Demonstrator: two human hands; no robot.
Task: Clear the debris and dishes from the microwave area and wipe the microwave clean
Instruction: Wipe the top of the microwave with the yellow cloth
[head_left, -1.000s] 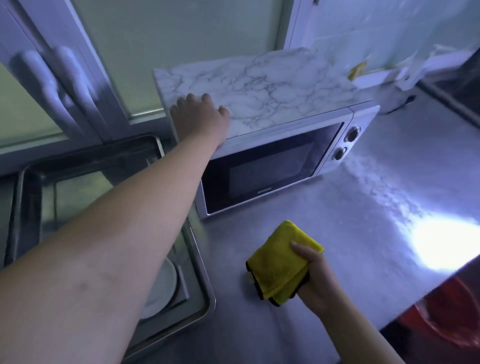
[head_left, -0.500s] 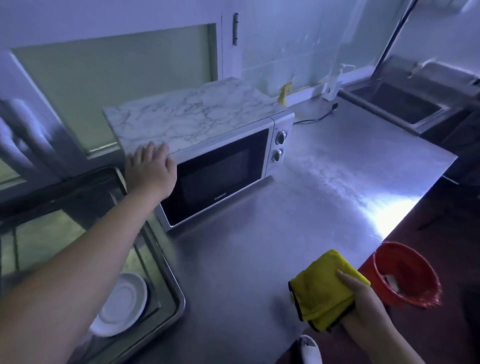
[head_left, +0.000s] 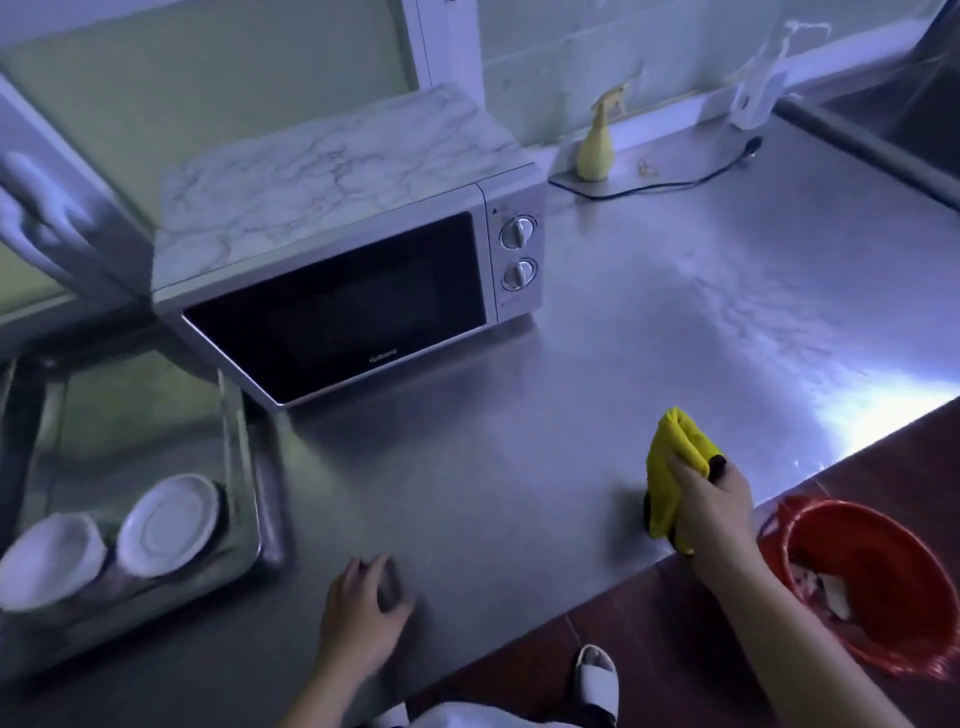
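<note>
Off microwave (head_left: 337, 291), onto counter (head_left: 571, 415), left hand (head_left: 363, 613), cloth (head_left: 670, 467) gripped

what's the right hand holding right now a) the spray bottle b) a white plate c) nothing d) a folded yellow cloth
d: the right hand grips the folded yellow cloth near the front edge of the steel counter.

One microwave (head_left: 332, 306), two dishes (head_left: 169, 525) (head_left: 49, 561), one cloth (head_left: 670, 467), one bucket (head_left: 883, 545), one spray bottle (head_left: 595, 150).

counter (head_left: 597, 332): brushed metal, sheeny | microwave (head_left: 358, 270) top: marble-look, smooth | cloth (head_left: 670, 473): plush yellow fabric | bucket (head_left: 878, 623): glossy plastic
</note>
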